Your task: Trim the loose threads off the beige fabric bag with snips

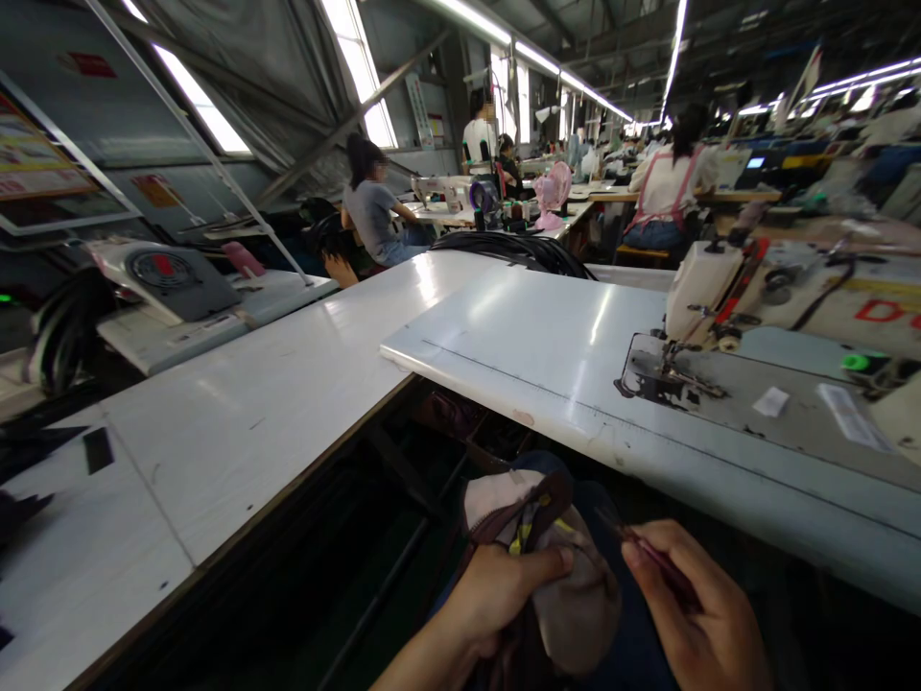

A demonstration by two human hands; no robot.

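Your left hand (496, 590) pinches one pink-grey fabric piece (568, 585) with thumb curled over it, low over your lap. Your right hand (701, 614) pinches one thin dark tool (651, 552), its tip pointing toward the fabric. Both hands are below the near edge of the white table (547, 355), where one sewing machine (791, 288) stands at the right, well apart from them.

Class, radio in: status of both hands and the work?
Left hand grips fabric piece. Right hand pinches thin tool. Sewing machine beyond, untouched.
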